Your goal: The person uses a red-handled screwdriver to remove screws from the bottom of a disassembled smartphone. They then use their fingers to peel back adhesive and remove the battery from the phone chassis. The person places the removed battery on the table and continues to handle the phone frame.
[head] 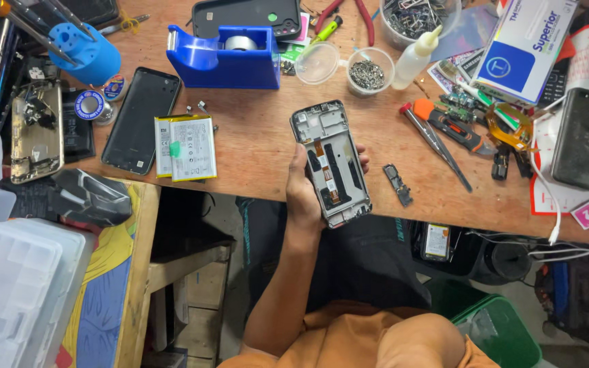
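Note:
My left hand (303, 197) holds an opened phone (330, 163) palm-up over the front edge of the wooden table (260, 146). The phone's back is off, showing a grey frame, black inner parts and orange flex cables. My thumb lies on its left edge and my fingertips wrap round its right edge. A small black circuit part (398, 185) lies on the table just right of the phone. My right hand is out of view.
Two flat batteries (185, 147) and a black back cover (141, 120) lie to the left. A blue tape dispenser (226, 58) and small cups of screws (369, 70) stand behind. Screwdrivers (444, 140), a box (523, 48) and a black phone (586, 138) are on the right.

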